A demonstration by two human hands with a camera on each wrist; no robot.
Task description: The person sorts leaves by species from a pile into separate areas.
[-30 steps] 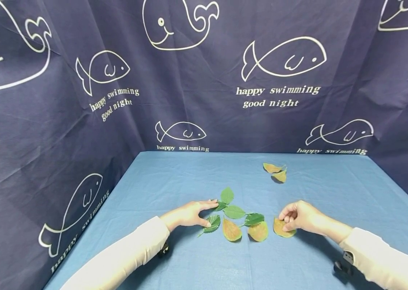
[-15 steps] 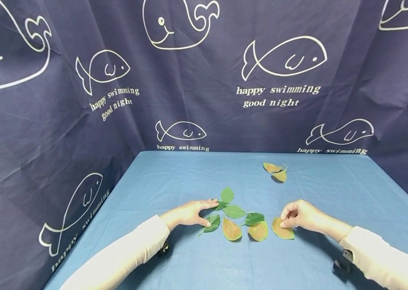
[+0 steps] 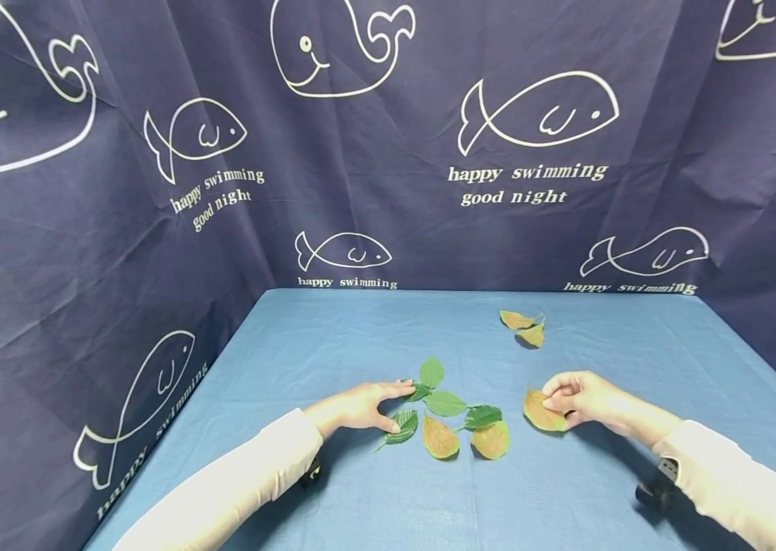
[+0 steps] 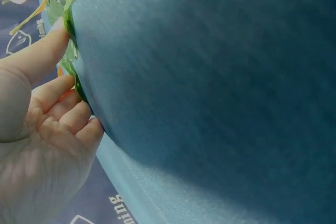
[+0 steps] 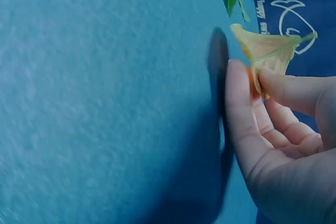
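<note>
In the head view my right hand (image 3: pixel 588 399) pinches an orange-brown leaf (image 3: pixel 538 413) with a yellow-green edge between thumb and fingers. The right wrist view shows this leaf (image 5: pixel 270 48) bent, its stem pointing away, with the fingertips close over the blue cloth. My left hand (image 3: pixel 357 405) lies with fingers spread at the left of the leaf group. Its thumb tip touches a serrated green leaf (image 3: pixel 404 425), and its fingertips rest on a second green leaf (image 3: pixel 421 392), partly covered. Beside them lie more green leaves (image 3: pixel 445 402) and two orange-brown leaves, one left (image 3: pixel 441 439) and one right (image 3: pixel 490 441).
Two more orange-brown leaves (image 3: pixel 517 320) lie together farther back on the blue tablecloth (image 3: pixel 347 329). A dark blue curtain (image 3: pixel 374 176) with white fish and whale drawings rises behind the table and along its left side.
My right hand has shifted back and slightly right with its leaf, which has turned and moved away from the group. The left hand stays in place.
</note>
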